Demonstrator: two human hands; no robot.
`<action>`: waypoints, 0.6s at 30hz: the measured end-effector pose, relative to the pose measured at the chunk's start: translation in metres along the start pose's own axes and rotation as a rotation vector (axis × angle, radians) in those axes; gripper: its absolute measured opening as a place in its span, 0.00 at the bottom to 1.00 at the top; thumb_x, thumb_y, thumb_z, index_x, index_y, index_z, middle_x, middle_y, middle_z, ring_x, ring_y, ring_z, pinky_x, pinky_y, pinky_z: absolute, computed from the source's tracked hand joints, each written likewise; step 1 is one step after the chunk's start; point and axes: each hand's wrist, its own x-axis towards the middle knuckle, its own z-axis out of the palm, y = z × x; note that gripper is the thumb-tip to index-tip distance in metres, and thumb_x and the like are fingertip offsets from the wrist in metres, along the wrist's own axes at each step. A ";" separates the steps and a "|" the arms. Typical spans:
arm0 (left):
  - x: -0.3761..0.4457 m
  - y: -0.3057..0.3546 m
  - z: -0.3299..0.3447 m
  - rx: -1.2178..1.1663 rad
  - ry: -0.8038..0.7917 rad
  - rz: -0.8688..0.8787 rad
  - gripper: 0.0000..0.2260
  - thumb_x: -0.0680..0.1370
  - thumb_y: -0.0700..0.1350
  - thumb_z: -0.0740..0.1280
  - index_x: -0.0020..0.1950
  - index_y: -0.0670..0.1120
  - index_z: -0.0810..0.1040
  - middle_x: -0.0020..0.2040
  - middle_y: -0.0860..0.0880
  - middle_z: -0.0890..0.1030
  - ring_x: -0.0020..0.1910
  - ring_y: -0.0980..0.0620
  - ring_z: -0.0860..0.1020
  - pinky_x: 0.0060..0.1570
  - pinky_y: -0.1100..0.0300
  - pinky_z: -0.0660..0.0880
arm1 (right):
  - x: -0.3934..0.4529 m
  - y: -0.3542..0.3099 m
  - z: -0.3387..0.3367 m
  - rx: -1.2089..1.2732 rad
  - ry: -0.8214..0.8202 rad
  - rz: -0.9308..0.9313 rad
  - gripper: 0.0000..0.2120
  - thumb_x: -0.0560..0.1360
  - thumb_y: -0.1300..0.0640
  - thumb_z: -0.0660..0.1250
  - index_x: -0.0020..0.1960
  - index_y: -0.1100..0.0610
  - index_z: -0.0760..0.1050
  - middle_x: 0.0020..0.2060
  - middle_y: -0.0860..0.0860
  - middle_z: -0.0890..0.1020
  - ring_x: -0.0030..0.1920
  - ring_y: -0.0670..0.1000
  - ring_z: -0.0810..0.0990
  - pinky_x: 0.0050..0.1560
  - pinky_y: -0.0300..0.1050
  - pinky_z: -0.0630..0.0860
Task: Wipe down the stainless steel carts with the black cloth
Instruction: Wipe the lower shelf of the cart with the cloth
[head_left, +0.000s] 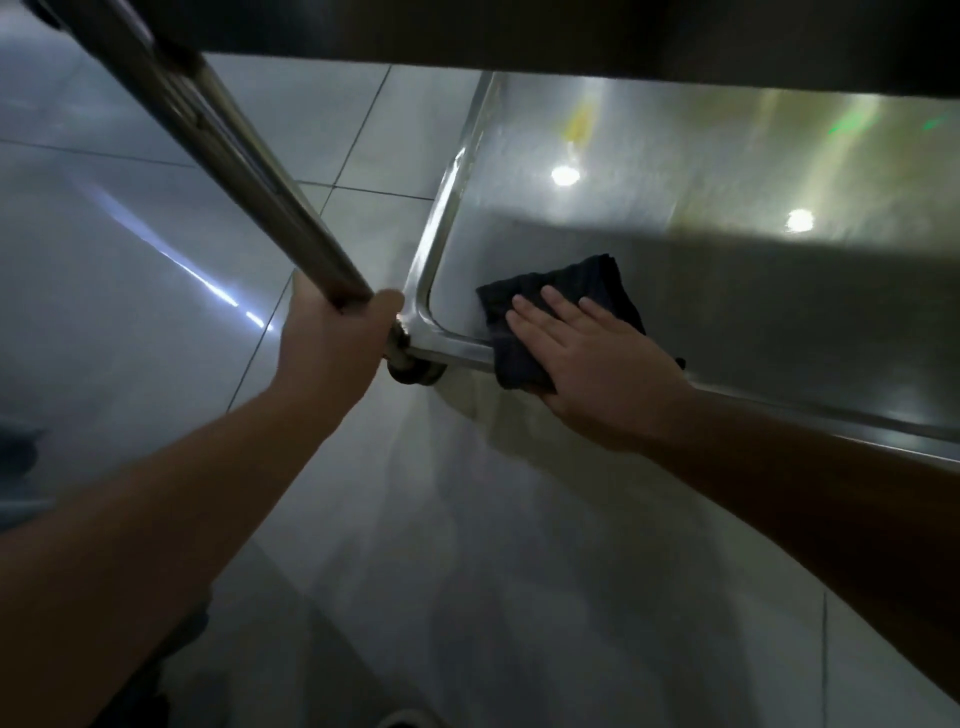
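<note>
The black cloth (558, 317) was folded into a rough rectangle, dark and faintly ribbed along its far edge, and it lay on the lower shelf (727, 291) of the stainless steel cart, close to the shelf's rounded near-left corner. Its near end draped over the raised rim (452, 200) at the shelf's front edge. The shelf itself was brushed metal, dull in the shade of the tier above and showing two bright spots of reflected light farther back (with a yellowish smear of reflection beside them).

The right hand (597, 364) lay flat on top of the cloth, fingers straight and slightly spread, pressing it down; the cloth showed beyond the fingertips and to the hand's left. The left hand (332, 338) was wrapped around the cart's upright post (234, 150) just above the corner joint, well apart from the cloth. Grey floor tiles (156, 249) lay below.
</note>
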 end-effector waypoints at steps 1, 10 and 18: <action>-0.006 -0.005 0.000 0.079 0.011 -0.019 0.20 0.74 0.52 0.77 0.60 0.51 0.73 0.50 0.50 0.79 0.45 0.58 0.79 0.37 0.63 0.73 | -0.008 0.007 0.001 -0.015 -0.012 0.006 0.33 0.85 0.41 0.53 0.85 0.49 0.45 0.84 0.46 0.48 0.83 0.50 0.45 0.82 0.52 0.46; -0.087 -0.026 0.026 0.403 -0.504 0.156 0.10 0.77 0.47 0.73 0.52 0.58 0.74 0.45 0.54 0.79 0.40 0.52 0.79 0.36 0.53 0.78 | -0.081 0.063 -0.002 -0.075 -0.034 0.028 0.35 0.83 0.41 0.56 0.85 0.50 0.46 0.84 0.47 0.49 0.83 0.52 0.46 0.82 0.54 0.48; -0.105 0.014 0.082 0.658 -0.717 0.814 0.30 0.76 0.56 0.68 0.79 0.55 0.67 0.76 0.57 0.68 0.76 0.54 0.67 0.72 0.55 0.70 | -0.129 0.098 0.000 -0.118 -0.040 0.050 0.36 0.81 0.39 0.54 0.85 0.47 0.45 0.83 0.44 0.49 0.83 0.50 0.46 0.82 0.54 0.48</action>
